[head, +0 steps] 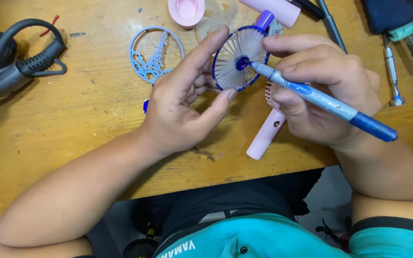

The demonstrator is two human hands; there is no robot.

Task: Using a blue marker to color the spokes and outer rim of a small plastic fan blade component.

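The left hand (pixel 178 107) pinches the round fan grille (pixel 240 59) by its rim, up over the table (pixel 72 124). The right hand (pixel 323 91) grips a blue tool (pixel 321 98), tip on the middle hub. A hard push could slip the tip and snap the thin spokes. The pink handle (pixel 265 136) lies close to the table edge. Open room is on the left, before the black cable (pixel 15 57)

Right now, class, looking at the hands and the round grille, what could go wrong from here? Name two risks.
1. The left hand pinches the round fan grille only at its rim, so pressure from the blue marker at the hub might tilt it or bend its thin spokes.
2. The right hand rests over the pink fan handle, which could get nudged towards the table edge.
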